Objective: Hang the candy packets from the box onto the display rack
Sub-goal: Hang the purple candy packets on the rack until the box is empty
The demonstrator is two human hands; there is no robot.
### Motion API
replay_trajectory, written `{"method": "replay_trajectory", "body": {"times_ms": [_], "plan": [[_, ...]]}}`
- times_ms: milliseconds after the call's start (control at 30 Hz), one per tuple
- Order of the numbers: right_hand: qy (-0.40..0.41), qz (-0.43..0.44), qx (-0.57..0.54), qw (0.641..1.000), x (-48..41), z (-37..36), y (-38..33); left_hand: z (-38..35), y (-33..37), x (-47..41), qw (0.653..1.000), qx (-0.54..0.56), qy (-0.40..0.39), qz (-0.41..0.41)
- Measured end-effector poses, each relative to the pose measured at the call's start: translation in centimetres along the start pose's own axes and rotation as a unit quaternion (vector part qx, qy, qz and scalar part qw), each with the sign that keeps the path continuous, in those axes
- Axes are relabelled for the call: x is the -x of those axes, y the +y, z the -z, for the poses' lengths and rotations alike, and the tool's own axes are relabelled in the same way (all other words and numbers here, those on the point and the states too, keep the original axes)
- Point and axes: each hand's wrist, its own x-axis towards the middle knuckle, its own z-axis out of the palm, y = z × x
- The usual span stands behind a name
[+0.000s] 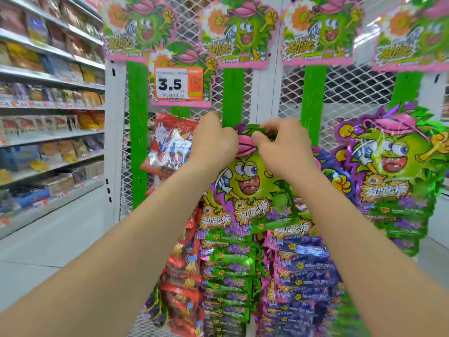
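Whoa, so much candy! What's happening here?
A person is hanging a green candy packet on the display rack. The right hand pinches the packet's top edge at a green hanging strip. The left hand is up there too, its fingers hidden. Many hung packets already fill the strips below and beside it.

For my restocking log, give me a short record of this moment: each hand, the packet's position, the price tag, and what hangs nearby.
left hand: holds the candy packet at its top, fingers hidden
right hand: pinches the candy packet's top edge
packet position: raised against the middle green strip
price tag: reads 3.5
nearby: red packets hanging to the left, store shelves further left
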Motion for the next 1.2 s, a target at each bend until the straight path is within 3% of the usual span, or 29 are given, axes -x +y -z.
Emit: {"method": "replay_trajectory", "body": {"times_ms": [167,400,833,1033,1200], "plan": [[0.007,-0.016,-0.023,1.000,-1.7,0.1,0.2,-0.2,0.5,-0.1,0.999,0.032,0.020,0.002],[0.029,0.014,-0.117,0.993,-1.6,-0.5,-0.2,0.6,1.4,-1.7,0.994,0.087,0.010,0.073],[0.109,0.051,-0.120,0.985,-2.2,-2.1,-1.4,0.9,-0.8,-6.7,0.989,0.098,-0.049,0.095],[0.110,0.051,-0.104,0.987,-1.0,-2.9,-0.1,1.8,-0.1,-4.2,0.994,0.059,-0.080,0.047],[0.126,0.070,-0.104,0.984,-0.7,-2.5,-0.2,1.4,-1.0,-4.5,0.991,0.095,-0.087,0.029]]}}
